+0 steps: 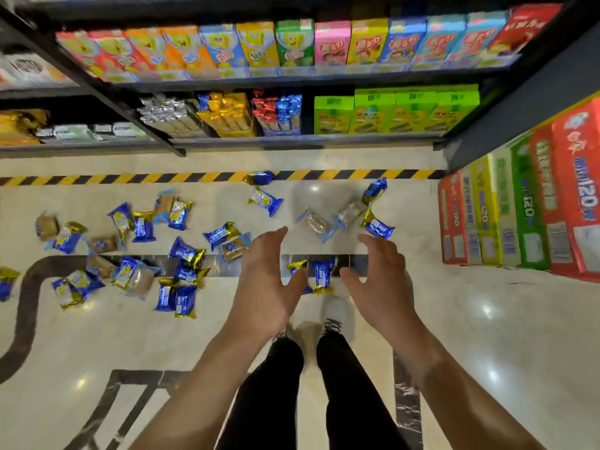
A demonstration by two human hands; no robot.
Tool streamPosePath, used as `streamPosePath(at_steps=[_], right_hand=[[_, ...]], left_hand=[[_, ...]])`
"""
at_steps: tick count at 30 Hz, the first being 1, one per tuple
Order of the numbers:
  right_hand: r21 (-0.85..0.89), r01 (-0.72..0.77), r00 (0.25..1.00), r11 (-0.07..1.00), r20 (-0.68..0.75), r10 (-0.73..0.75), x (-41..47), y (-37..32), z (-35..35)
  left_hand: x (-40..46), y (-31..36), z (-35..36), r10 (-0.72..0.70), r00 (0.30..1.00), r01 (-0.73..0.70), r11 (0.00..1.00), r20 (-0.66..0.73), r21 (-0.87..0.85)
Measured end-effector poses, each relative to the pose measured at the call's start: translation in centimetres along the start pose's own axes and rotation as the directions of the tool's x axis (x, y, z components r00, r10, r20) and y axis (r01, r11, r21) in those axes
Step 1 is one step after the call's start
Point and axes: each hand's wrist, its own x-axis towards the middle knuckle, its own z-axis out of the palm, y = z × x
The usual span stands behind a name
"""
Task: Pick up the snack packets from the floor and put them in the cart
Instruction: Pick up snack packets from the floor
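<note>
head view: left hand and right hand were both out in front, fingers spread and relaxed, gripping nothing. between them a blue-and-gold foil snack packet lay on the glossy cream tiled floor, just far of the white shoes. many more blue-and-gold snack packets were scattered to the left, a few clear-wrapped ones farther out near the yellow-black striped floor tape. dark shelves of colourful boxes stood at the far side, stacked cartons on the right. no cart was seen.
</note>
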Motion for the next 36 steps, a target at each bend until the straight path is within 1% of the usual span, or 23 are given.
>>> streamPosePath(at_steps=[2, 7, 9, 12, 17, 21, 24, 26, 29, 33, 35, 36], right_hand=[[-0.043, -0.005, 1.0, 0.999, 0.003, 0.006, 1.3, 2.3, 1.6], [-0.136, -0.022, 1.0, 0.991, 0.008, 0.024, 3.6, 8.5, 7.7], [-0.149, -0.008, 1.0, 0.989, 0.009, 0.01, 4.5, 10.8, 10.4], [-0.163, -0.006, 1.0, 0.987, -0.016, 0.003, 5.9, 13.9, 14.0], [-0.191, 0.004, 0.997, 0.982, 0.077, 0.011, 9.0, 18.7, 20.7], [-0.199, 0.012, 0.996, 0.98, 0.093, 0.007, 12.2, 23.2, 26.9], [-0.193, 0.019, 0.994, 0.981, 0.108, 0.002, 14.2, 26.9, 31.3], [-0.231, 0.047, 0.988, 0.972, 0.152, -0.012, 15.4, 29.4, 34.0], [-0.267, 0.058, 0.981, 0.962, 0.192, -0.006, 16.6, 33.2, 37.9], [-0.328, 0.114, 0.986, 0.938, 0.154, -0.066, 17.4, 37.0, 42.7], [-0.277, 0.074, 0.992, 0.958, 0.116, -0.043, 17.4, 38.1, 44.9], [-0.255, 0.036, 0.994, 0.966, 0.106, -0.009, 17.5, 38.4, 45.9]], left_hand=[[1.4, -2.1, 2.1, -0.03, 0.999, 0.029, 0.999, 0.026, 0.025], [4.3, -8.0, 7.2, 0.01, 0.99, -0.031, 0.988, 0.14, 0.15], [5.5, -10.7, 9.2, 0.014, 0.986, -0.043, 0.985, 0.168, 0.17], [7.2, -14.7, 12.2, -0.016, 0.979, -0.022, 0.983, 0.206, 0.181], [10.6, -21.6, 18.1, -0.025, 0.979, -0.017, 0.979, 0.202, 0.202], [14.0, -27.7, 23.6, 0.005, 0.98, -0.061, 0.96, 0.2, 0.275], [16.4, -32.1, 27.4, 0.008, 0.971, -0.089, 0.939, 0.237, 0.333], [17.9, -35.3, 29.6, -0.003, 0.969, -0.089, 0.929, 0.248, 0.359], [19.6, -39.7, 32.5, -0.033, 0.976, -0.053, 0.922, 0.215, 0.383], [20.6, -44.0, 35.9, -0.012, 0.986, -0.06, 0.907, 0.167, 0.418], [20.3, -45.8, 37.6, -0.001, 0.991, -0.057, 0.895, 0.131, 0.443], [20.1, -46.5, 38.4, -0.025, 0.993, -0.029, 0.898, 0.116, 0.44]])
